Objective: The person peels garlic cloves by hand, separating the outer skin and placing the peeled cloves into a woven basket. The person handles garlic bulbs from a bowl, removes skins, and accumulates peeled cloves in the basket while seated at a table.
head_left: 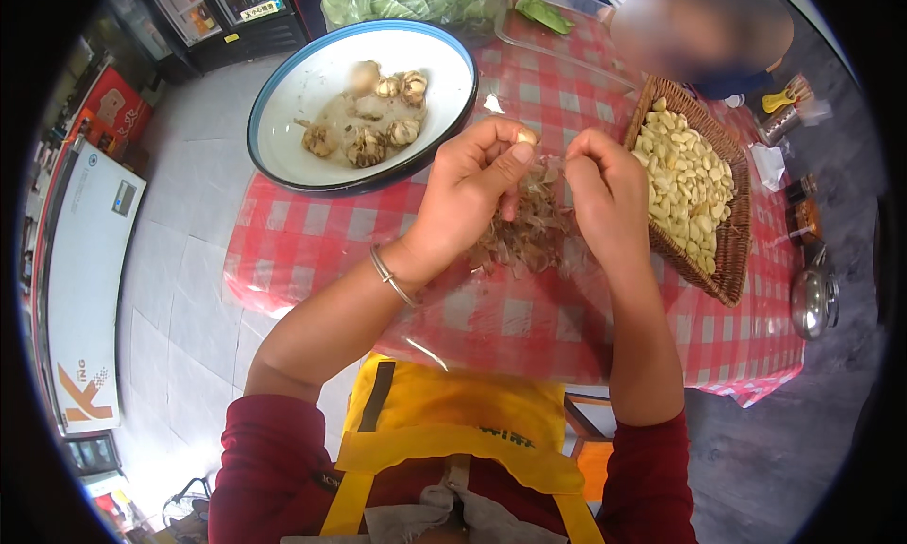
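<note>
Between the thumb and forefinger of my left hand [472,175] is a garlic clove [526,137], its pale tip showing. My right hand [609,189] is close by on the right, with fingers curled into a pinch; whatever they hold is hidden. Below both hands lies a heap of dry garlic skins [529,227] on the tablecloth. To the left stands a white enamel basin [293,119] with a blue rim, holding several whole garlic heads [367,147]. A brown wicker basket [732,251] full of peeled garlic cloves [685,180] sits beside my right hand.
A red-and-white checked cloth under clear plastic covers the table [491,317]. Green leafy vegetables [406,0] in a plastic bag and a clear tray [567,48] with a leaf lie at the far side. Another person sits at the far right. A metal kettle [814,301] stands at the right.
</note>
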`<action>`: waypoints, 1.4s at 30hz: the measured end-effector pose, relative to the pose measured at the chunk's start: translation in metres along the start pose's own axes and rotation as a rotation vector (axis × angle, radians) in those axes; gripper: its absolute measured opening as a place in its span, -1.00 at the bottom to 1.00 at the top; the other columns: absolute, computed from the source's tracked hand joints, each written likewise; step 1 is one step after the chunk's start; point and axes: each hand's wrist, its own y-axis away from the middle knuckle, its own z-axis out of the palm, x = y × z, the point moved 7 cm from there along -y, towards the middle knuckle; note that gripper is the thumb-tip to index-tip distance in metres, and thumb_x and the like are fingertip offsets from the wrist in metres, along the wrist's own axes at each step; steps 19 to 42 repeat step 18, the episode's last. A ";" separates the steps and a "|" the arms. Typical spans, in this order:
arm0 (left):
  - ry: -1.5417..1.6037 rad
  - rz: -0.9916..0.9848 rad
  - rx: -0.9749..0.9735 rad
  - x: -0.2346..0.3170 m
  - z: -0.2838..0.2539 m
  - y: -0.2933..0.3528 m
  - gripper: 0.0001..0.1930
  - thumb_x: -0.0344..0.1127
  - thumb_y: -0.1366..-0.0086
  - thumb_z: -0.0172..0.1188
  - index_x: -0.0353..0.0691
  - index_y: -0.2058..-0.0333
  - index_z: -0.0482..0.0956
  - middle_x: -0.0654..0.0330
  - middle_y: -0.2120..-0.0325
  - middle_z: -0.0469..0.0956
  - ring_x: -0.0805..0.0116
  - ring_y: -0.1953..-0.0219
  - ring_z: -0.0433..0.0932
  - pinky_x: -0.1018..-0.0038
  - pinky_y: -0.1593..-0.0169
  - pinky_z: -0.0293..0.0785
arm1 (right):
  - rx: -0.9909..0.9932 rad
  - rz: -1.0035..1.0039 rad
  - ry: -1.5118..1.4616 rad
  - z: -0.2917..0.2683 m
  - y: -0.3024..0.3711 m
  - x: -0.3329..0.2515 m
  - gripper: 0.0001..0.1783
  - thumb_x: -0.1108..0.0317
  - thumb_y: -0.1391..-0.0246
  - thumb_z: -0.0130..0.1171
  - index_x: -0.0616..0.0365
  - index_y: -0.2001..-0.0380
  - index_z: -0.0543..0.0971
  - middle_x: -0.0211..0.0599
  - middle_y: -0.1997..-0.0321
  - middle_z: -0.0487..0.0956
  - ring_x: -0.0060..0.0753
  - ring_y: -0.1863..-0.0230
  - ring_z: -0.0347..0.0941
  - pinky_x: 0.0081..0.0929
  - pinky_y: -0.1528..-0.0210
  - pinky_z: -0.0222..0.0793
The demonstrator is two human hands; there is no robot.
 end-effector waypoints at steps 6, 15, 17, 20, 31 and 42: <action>0.091 -0.043 0.042 -0.005 -0.004 0.000 -0.83 -0.34 -0.28 0.09 -0.33 0.23 0.50 0.33 0.61 0.44 0.62 0.68 0.33 0.68 0.62 0.25 | -0.150 0.152 -0.241 0.015 0.002 0.012 -0.73 0.24 -0.06 0.01 0.25 0.53 0.45 -0.36 0.70 0.35 -0.58 0.68 0.27 -0.52 0.59 0.18; 0.119 -0.062 0.024 -0.006 -0.004 -0.002 -0.79 -0.34 -0.28 0.09 -0.32 0.17 0.55 0.33 0.66 0.42 0.60 0.68 0.34 0.66 0.61 0.27 | -0.276 0.236 -0.586 0.033 0.004 0.005 -0.78 0.26 -0.10 0.14 0.23 0.36 0.49 -0.53 0.62 0.41 -0.76 0.66 0.23 -0.73 0.64 0.12; 0.192 -0.104 0.003 -0.005 -0.002 -0.001 -0.79 -0.35 -0.29 0.07 -0.32 0.17 0.55 0.32 0.66 0.41 0.59 0.68 0.34 0.65 0.61 0.28 | -0.274 0.225 -0.614 0.035 0.004 0.008 -0.76 0.24 -0.11 0.14 0.23 0.34 0.49 -0.52 0.60 0.42 -0.76 0.66 0.23 -0.74 0.63 0.12; 0.234 -0.120 -0.010 -0.005 -0.003 -0.001 -0.78 -0.35 -0.29 0.07 -0.32 0.16 0.55 0.31 0.67 0.41 0.58 0.69 0.33 0.65 0.60 0.29 | -0.270 0.231 -0.634 0.036 0.004 0.005 -0.76 0.24 -0.10 0.15 0.22 0.33 0.49 -0.52 0.60 0.42 -0.76 0.66 0.23 -0.74 0.63 0.13; 0.234 -0.120 -0.010 -0.005 -0.003 -0.001 -0.78 -0.35 -0.29 0.07 -0.32 0.16 0.55 0.31 0.67 0.41 0.58 0.69 0.33 0.65 0.60 0.29 | -0.270 0.231 -0.634 0.036 0.004 0.005 -0.76 0.24 -0.10 0.15 0.22 0.33 0.49 -0.52 0.60 0.42 -0.76 0.66 0.23 -0.74 0.63 0.13; 0.234 -0.120 -0.010 -0.005 -0.003 -0.001 -0.78 -0.35 -0.29 0.07 -0.32 0.16 0.55 0.31 0.67 0.41 0.58 0.69 0.33 0.65 0.60 0.29 | -0.270 0.231 -0.634 0.036 0.004 0.005 -0.76 0.24 -0.10 0.15 0.22 0.33 0.49 -0.52 0.60 0.42 -0.76 0.66 0.23 -0.74 0.63 0.13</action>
